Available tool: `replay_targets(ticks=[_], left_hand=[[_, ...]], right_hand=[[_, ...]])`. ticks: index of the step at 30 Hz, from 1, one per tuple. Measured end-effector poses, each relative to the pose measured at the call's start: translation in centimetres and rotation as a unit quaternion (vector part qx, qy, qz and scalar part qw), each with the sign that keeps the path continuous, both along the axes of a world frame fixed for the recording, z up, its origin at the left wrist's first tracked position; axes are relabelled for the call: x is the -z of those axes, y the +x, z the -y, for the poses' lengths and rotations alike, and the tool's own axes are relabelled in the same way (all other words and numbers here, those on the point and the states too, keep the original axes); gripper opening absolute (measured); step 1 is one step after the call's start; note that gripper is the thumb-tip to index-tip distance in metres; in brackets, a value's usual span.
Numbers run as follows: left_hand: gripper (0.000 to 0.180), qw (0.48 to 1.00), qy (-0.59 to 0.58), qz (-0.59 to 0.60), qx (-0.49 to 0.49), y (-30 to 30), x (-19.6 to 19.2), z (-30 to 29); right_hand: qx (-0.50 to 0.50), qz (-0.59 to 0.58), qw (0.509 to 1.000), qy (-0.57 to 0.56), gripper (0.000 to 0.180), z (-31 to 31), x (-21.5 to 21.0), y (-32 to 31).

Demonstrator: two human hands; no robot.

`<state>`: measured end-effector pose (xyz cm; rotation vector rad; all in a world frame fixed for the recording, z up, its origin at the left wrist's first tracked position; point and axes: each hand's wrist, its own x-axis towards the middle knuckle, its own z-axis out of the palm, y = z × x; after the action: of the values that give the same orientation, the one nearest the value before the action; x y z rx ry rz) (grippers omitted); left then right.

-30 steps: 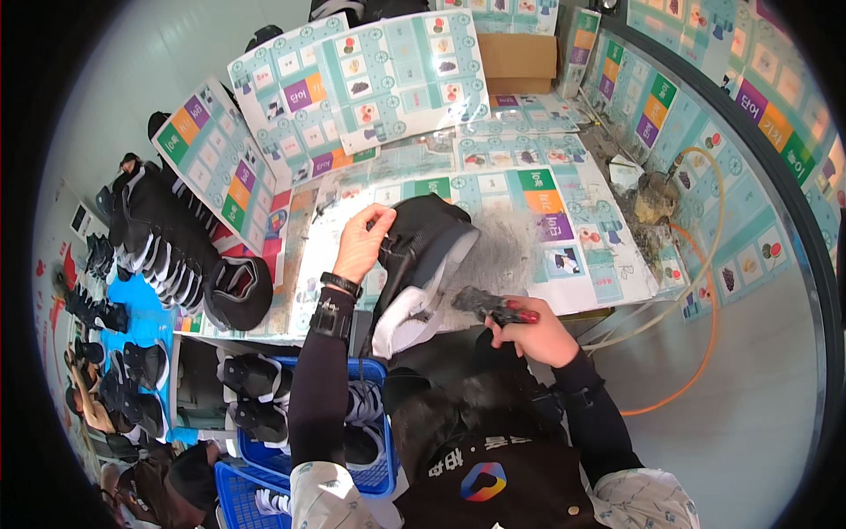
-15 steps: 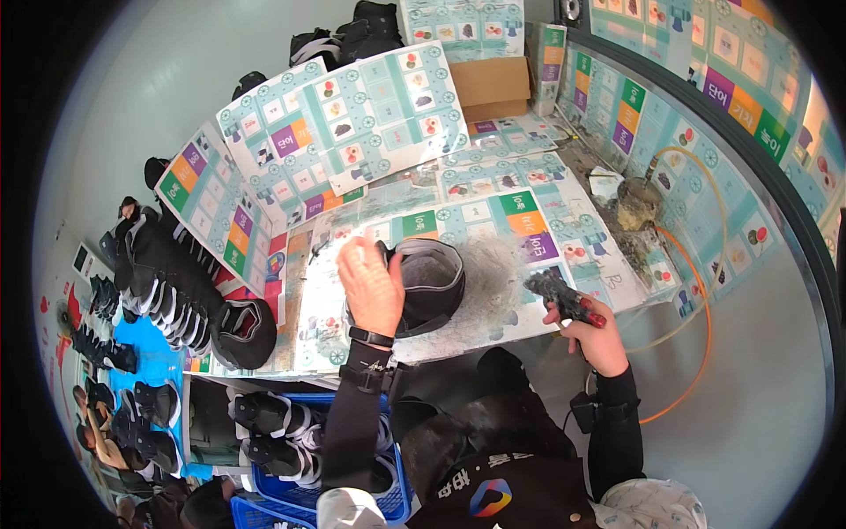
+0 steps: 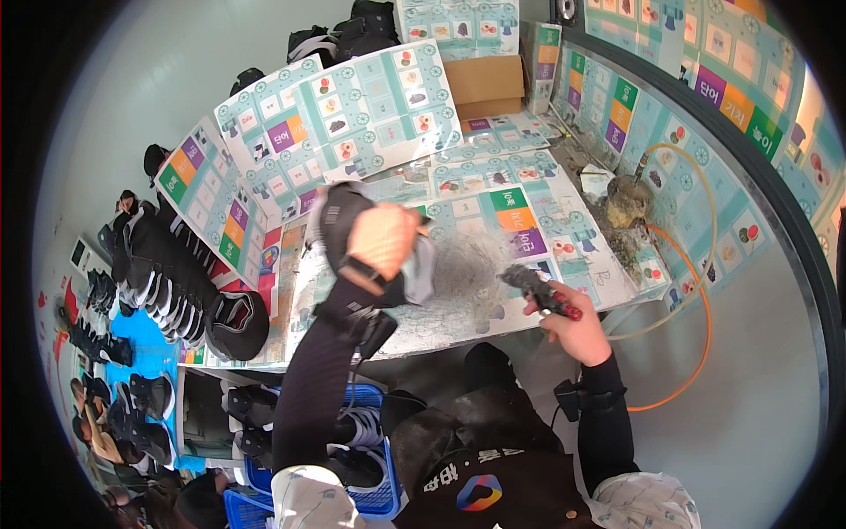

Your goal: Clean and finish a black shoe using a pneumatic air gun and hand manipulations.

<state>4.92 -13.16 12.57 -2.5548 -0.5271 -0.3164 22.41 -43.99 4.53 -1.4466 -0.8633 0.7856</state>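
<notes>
My left hand [image 3: 384, 242] is closed on a black shoe [image 3: 338, 219] with a grey lining, over the left part of the work table. The shoe is tipped over and smeared by motion, with its middle hidden behind the hand. To the right, my right hand [image 3: 579, 330] grips a dark, crusted spray gun [image 3: 539, 289] with red parts. The gun's nozzle end points up and left, apart from the shoe. Between them, a grey sprayed patch [image 3: 476, 269] marks the printed sheet on the table.
Printed boards [image 3: 335, 115] rise behind the table. A row of black shoes [image 3: 176, 291] lines its left side, and a blue basket [image 3: 379, 498] with shoes stands below. At right are a crusted pot [image 3: 627, 201] and an orange hose [image 3: 708, 322]. People are at far left.
My left hand has taken hold of the shoe, which has gone from upright on the table to tipped over and further left. The spray gun has shifted slightly left.
</notes>
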Motion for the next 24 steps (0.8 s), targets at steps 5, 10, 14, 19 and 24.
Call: replay_targets(ticks=[5, 10, 14, 19, 24], left_hand=[[0.026, 0.983, -0.162, 0.018, 0.082, 7.3, 4.1, -1.4], [0.030, 0.980, -0.181, 0.010, 0.084, 7.7, 3.1, -1.9], [0.029, 0.978, -0.188, 0.022, 0.087, 7.3, 3.5, -2.7], [0.028, 0.975, -0.200, 0.032, 0.089, 6.9, 3.4, -2.0], [0.028, 0.974, -0.205, 0.037, 0.085, 6.7, 3.5, -2.0]], right_hand=[[0.006, 0.191, 0.981, 0.009, 0.032, -1.8, -0.2, -1.1], [0.037, 0.268, 0.963, 0.003, 0.027, -4.6, 0.7, -2.4], [-0.012, 0.290, 0.957, -0.011, 0.023, -7.4, 2.4, -3.1], [0.016, 0.294, 0.956, -0.001, 0.029, -8.0, 2.2, -3.5], [0.039, 0.313, 0.949, -0.009, 0.021, -7.1, 2.9, -3.7]])
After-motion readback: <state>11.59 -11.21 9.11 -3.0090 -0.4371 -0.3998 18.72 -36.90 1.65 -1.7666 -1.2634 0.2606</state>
